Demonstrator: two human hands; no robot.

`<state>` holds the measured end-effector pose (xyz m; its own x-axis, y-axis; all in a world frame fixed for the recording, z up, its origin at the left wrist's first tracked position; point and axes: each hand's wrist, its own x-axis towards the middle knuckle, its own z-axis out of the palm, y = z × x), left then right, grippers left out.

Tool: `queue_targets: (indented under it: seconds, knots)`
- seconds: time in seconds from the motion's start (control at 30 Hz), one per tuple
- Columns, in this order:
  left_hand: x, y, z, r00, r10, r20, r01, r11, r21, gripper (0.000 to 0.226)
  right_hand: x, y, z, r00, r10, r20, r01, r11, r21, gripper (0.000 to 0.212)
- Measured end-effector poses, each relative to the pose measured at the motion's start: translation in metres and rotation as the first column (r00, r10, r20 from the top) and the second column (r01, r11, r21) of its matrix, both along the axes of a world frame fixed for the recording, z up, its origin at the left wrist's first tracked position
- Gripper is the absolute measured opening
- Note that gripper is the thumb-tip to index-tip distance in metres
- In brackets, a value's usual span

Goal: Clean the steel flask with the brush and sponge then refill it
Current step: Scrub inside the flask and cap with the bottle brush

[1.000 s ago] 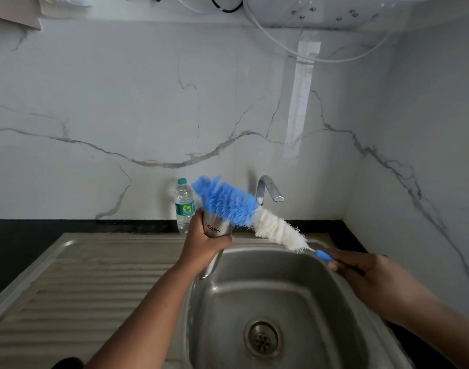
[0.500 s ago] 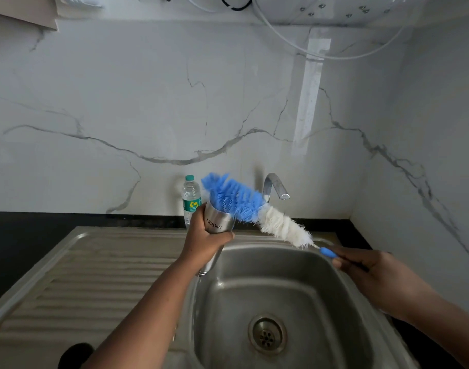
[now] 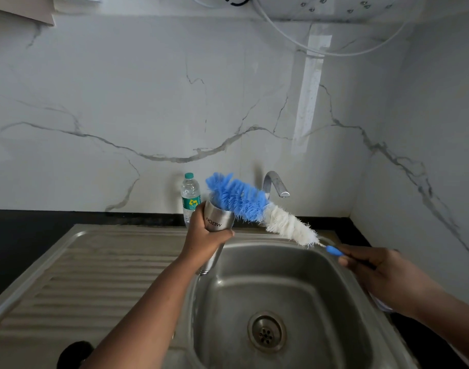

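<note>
Looking through the head view: only this one view is given
Flask: the steel flask (image 3: 216, 227) is held at centre frame over the left rim of the sink (image 3: 342, 265), tilted, mouth up and away; rigid, smooth metal, probably slippery when wet and likely light if empty
Left hand: the left hand (image 3: 204, 241) is wrapped round the flask's body, fingers curled over the printed side; mid-body looks the soundest place to hold it
Brush: the bottle brush (image 3: 257, 209) slants from the flask mouth down to the right, blue bristles at the tip, white ones nearer the handle; the bristles are soft, and the thin stem may bend under a push
Right hand: the right hand (image 3: 371, 270) pinches the blue handle at centre right, fingers closed on it
Brush tip: at or just inside the flask mouth; how deep, I cannot tell
Surroundings: a plastic water bottle (image 3: 190, 195) stands just behind the flask, against the wall; the tap (image 3: 276, 183) rises behind the brush
Obstacles: tap and bottle sit close to the brush's swing
Lower frame: ribbed draining board (image 3: 76, 286) at lower left, drain (image 3: 266, 332) at lower centre
Sponge: none visible
</note>
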<state>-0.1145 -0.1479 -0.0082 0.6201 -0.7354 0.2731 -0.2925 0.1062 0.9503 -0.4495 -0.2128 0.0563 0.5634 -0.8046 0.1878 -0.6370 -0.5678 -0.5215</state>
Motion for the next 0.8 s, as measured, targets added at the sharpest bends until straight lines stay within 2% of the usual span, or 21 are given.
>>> queue_targets:
  seconds: [0.07,0.13,0.17,0.2,0.23,0.27,0.3,0.33,0.37,0.43,0.5,0.6,0.8]
  knots:
    - [0.000,0.000,-0.001,1.000,0.004,-0.012,-0.004,1.000,-0.006,0.062,0.003,0.002,0.007,1.000,-0.006,0.026,0.007,1.000,-0.006,0.012]
    - [-0.001,-0.001,-0.002,1.000,0.005,-0.026,-0.005,1.000,-0.002,0.062,0.005,-0.001,0.008,0.999,-0.039,0.020,0.040,0.996,-0.076,0.043]
    - [-0.002,-0.001,-0.002,0.999,0.004,-0.034,-0.004,1.000,0.000,0.061,0.005,0.000,0.005,0.999,-0.029,0.014,0.030,0.997,-0.074,0.037]
    - [-0.002,-0.002,-0.002,0.999,0.000,-0.039,0.001,1.000,0.003,0.060,0.007,0.001,0.000,1.000,-0.020,-0.014,0.019,0.998,-0.053,0.017]
    - [-0.002,-0.002,-0.003,0.999,-0.009,-0.041,0.009,1.000,0.005,0.061,0.008,0.001,-0.003,1.000,0.015,-0.010,-0.015,1.000,0.005,0.022]
    - [-0.003,-0.003,-0.004,0.999,-0.020,-0.037,0.020,1.000,0.011,0.062,0.007,-0.002,-0.008,1.000,0.017,-0.020,-0.018,1.000,-0.013,0.044]
    - [-0.003,-0.004,-0.005,0.999,-0.030,-0.030,0.031,0.999,0.016,0.064,0.006,-0.004,-0.012,0.999,0.004,-0.042,-0.005,0.999,-0.037,0.055]
    - [-0.003,-0.005,-0.005,0.999,-0.038,-0.023,0.038,0.999,0.020,0.066,0.007,-0.006,-0.015,0.999,0.006,-0.039,-0.008,0.998,-0.058,0.056]
    - [-0.003,-0.005,-0.006,0.999,-0.041,-0.021,0.041,0.999,0.022,0.069,0.007,-0.006,-0.011,1.000,0.000,-0.017,0.000,1.000,-0.018,0.048]
    - [-0.003,-0.006,-0.005,0.999,-0.042,-0.026,0.043,0.999,0.026,0.073,0.011,-0.006,-0.007,1.000,-0.004,-0.014,0.004,1.000,-0.030,0.016]
    - [-0.003,-0.007,-0.004,0.999,-0.034,-0.037,0.035,0.999,0.029,0.070,0.015,-0.001,-0.005,1.000,0.001,-0.029,-0.003,0.999,-0.045,0.024]
    - [-0.001,-0.008,-0.004,0.998,-0.012,-0.057,0.014,0.999,0.031,0.065,0.017,0.006,-0.003,0.998,0.030,-0.056,-0.033,0.998,-0.058,0.022]
    - [-0.004,-0.006,-0.006,0.999,-0.035,-0.019,0.035,0.999,0.035,0.070,0.020,0.001,-0.003,0.999,0.000,-0.046,-0.002,0.999,-0.032,0.027]
